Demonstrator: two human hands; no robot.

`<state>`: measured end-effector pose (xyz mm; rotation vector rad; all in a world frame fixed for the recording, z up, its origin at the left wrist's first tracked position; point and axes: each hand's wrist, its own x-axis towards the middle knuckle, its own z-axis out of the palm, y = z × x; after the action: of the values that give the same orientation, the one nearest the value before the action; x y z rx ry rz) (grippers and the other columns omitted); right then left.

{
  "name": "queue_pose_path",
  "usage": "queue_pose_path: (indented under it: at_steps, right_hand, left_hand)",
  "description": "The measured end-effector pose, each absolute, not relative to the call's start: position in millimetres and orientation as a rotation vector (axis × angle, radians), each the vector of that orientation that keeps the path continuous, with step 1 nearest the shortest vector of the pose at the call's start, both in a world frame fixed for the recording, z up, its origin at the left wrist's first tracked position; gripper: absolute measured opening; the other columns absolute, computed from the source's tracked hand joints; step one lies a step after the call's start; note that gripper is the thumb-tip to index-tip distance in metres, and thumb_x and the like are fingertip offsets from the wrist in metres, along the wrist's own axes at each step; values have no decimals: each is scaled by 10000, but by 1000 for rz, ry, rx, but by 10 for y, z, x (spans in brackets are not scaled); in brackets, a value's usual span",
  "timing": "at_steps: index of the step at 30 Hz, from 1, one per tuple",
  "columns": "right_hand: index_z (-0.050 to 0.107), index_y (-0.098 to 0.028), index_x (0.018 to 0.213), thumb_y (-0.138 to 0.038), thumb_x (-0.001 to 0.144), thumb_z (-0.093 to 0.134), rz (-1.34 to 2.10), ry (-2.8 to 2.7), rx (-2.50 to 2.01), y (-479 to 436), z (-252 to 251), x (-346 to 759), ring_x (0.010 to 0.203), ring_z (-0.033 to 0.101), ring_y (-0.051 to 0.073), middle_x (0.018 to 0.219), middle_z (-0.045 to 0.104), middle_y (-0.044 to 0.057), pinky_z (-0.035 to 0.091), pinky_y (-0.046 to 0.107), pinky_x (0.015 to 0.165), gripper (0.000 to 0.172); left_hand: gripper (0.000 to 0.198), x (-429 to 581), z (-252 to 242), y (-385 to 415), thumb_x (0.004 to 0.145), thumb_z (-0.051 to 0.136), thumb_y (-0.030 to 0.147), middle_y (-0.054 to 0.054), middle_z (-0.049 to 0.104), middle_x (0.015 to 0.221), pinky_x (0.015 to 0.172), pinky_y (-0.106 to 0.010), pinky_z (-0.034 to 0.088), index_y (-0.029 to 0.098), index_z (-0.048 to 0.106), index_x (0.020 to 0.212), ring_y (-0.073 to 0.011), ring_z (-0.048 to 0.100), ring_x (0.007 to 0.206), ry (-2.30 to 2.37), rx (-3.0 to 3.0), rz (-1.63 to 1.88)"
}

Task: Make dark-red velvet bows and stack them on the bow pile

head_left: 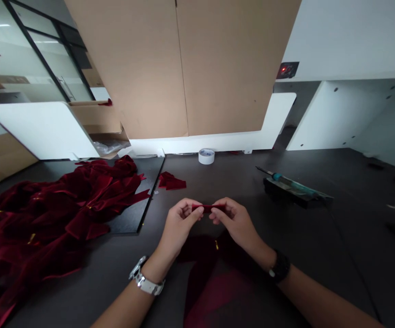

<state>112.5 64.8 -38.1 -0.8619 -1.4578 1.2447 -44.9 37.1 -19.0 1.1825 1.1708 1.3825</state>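
My left hand (180,223) and my right hand (236,223) pinch opposite ends of a narrow strip of dark red velvet (208,207), holding it taut above the table. Directly below them, a larger dark red velvet piece (204,269) lies flat, with a small gold fleck on it. A heap of red velvet pieces (54,218) with gold-coloured bits sits to the left of my hands, and a small scrap of the same velvet (170,181) lies nearer them.
A roll of white tape (206,156) stands at the table's back. On the right, a blue-handled soldering iron (288,183) rests on a black stand (286,193), its cord trailing toward me. A black board (139,200) lies under the heap's edge. Cardboard panels stand beyond.
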Motion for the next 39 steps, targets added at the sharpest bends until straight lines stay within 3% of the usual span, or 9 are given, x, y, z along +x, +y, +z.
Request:
queue_pose_path:
  at_steps: [17, 27, 32, 35, 39]
  right_hand:
    - [610, -189, 808, -388, 761, 703, 1258, -1382, -768, 664, -373, 1129, 647, 655, 126, 725, 645, 6, 557, 248, 609, 225]
    - [617, -177, 783, -399, 811, 612, 1187, -1472, -864, 695, -324, 1184, 541, 573, 106, 642, 635, 11, 472, 238, 532, 224]
    - [635, -187, 868, -353, 720, 706, 1327, -1398, -797, 683, -333, 1145, 570, 562, 99, 685, 632, -12, 463, 229, 549, 233]
    - [640, -181, 788, -341, 689, 725, 1405, -1423, -775, 669, -351, 1117, 569, 558, 100, 662, 628, -11, 464, 234, 568, 206]
    - [643, -176, 690, -405, 763, 657, 1307, -1464, -841, 651, -356, 1116, 536, 554, 113, 581, 599, -5, 452, 245, 555, 240]
  left_hand:
    - [200, -453, -235, 386, 727, 692, 325, -4, 640, 667, 643, -243, 469, 145, 632, 791, -118, 580, 639, 1175, 1263, 1364]
    - [190, -486, -240, 377, 797, 600, 330, 21, 533, 603, 548, -238, 334, 147, 641, 773, -108, 453, 572, 1285, 1643, 1044]
    - [192, -439, -247, 359, 788, 603, 341, 30, 522, 612, 557, -230, 362, 152, 588, 760, -98, 466, 568, 1165, 1515, 1127]
    - [197, -410, -245, 355, 778, 616, 343, 16, 562, 642, 569, -226, 382, 152, 571, 763, -95, 489, 577, 1121, 1455, 1165]
    - [203, -399, -261, 349, 789, 614, 346, 2, 589, 657, 573, -226, 384, 151, 561, 768, -95, 497, 582, 1118, 1451, 1135]
